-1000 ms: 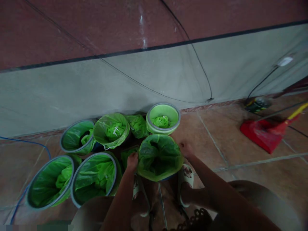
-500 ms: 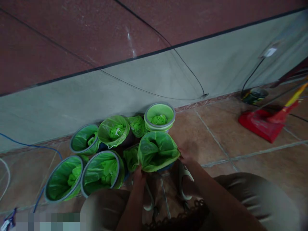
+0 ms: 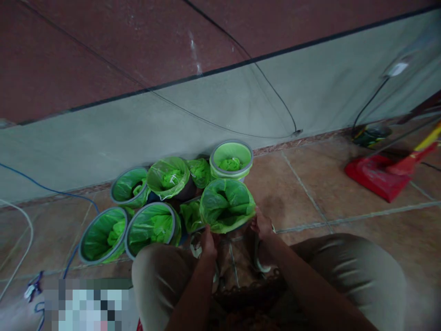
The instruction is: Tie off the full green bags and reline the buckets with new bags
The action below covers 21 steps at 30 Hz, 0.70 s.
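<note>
My left hand (image 3: 208,243) and right hand (image 3: 263,224) pinch the green liner (image 3: 212,207) | it opens ahead, between them | neither nearer

Bag (image 3: 225,207) between left hand (image 3: 208,241) and right hand (image 3: 262,224). Bin (image 3: 232,174) directly behind it, near wall (image 3: 155,124). Four other bins (image 3: 173,219) to the left, in two rows, on floor (image 3: 280,195). Dustpan (image 3: 377,177) well right; can (image 3: 372,134) behind that, by the wall.
</note>
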Motion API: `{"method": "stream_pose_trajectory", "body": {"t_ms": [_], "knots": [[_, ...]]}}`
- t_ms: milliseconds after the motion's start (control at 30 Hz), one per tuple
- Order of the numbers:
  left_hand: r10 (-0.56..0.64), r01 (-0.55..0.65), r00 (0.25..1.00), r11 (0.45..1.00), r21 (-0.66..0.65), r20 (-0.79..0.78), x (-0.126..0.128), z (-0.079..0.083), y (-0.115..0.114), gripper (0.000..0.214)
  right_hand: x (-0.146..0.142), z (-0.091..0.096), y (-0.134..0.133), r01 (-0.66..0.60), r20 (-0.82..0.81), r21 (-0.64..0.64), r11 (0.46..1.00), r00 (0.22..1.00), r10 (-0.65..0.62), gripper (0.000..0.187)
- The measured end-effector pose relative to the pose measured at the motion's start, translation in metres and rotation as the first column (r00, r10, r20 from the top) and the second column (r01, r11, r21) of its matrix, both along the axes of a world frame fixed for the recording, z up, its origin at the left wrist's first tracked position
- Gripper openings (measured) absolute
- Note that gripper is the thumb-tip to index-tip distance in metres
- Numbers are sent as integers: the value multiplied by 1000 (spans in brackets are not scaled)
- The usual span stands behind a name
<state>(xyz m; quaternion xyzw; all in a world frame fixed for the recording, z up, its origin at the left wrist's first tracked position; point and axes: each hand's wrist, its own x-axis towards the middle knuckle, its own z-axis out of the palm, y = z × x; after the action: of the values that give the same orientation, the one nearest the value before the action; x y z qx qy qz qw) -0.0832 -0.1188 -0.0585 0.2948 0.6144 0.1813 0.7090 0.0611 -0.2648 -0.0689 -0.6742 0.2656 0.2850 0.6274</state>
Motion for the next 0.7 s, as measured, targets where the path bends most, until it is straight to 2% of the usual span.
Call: {"method": "stream_pose_trajectory", "body": {"t_ms": [167, 300, 400, 533, 700], "knots": [[-78, 76, 995, 997, 30, 64, 0, 5, -8, 27, -3, 8, 2, -50, -30, 102, 994, 998, 53, 14], [-186, 180, 979, 981, 73, 85, -5, 1, -10, 29, -7, 5, -3, -34, -44, 140, 990, 998, 41, 16], [-216, 210, 974, 974, 89, 72, -10, -6, -9, 29, -11, -2, -11, -32, -51, 149, 988, 998, 40, 17], [-250, 250, 968, 951, 180, -22, -9, -17, -6, 25, -13, -14, -14, -53, -47, 189, 981, 997, 63, 17], [-358, 414, 905, 867, 278, -231, -1, -21, 2, 21, -13, -24, -8, -173, 14, 172, 970, 985, 173, 17]]}}
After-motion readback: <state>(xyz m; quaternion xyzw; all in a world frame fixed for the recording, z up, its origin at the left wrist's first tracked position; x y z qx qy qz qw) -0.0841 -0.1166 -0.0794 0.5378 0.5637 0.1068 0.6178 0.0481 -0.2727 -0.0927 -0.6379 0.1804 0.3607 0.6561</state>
